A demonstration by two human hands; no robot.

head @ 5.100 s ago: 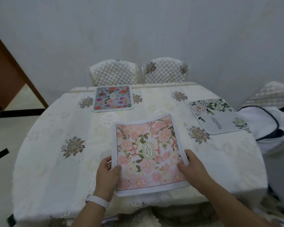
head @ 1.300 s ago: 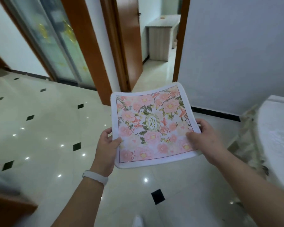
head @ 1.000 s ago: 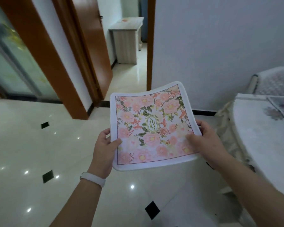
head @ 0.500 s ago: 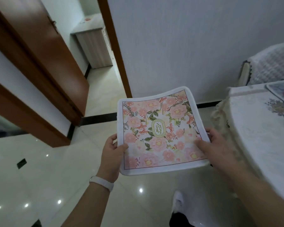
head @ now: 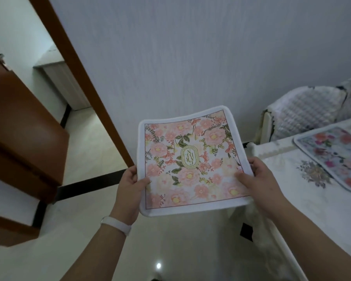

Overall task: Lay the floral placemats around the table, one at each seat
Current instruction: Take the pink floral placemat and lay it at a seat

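Grip: our left hand (head: 130, 190) and right hand (head: 260, 184) pinch the pink placemat (head: 190, 165) at its 2 side edges, thumbs on top.
Placemat: in the air above the floor (head: 182, 244), beside the table (head: 316, 211).
Table: 1 blue placemat (head: 334, 157) lies near a quilted chair (head: 300, 116).

Your left hand (head: 130, 187) and right hand (head: 260, 184) grip the pink placemat (head: 193, 163) with thumbs on top; the fingers beneath it are hidden from you. At the right edge of the frame the blue placemat (head: 332, 155) and the table (head: 296, 209) under it are cut off. The quilted chair (head: 300, 112) at upper right is blurred and also cropped.
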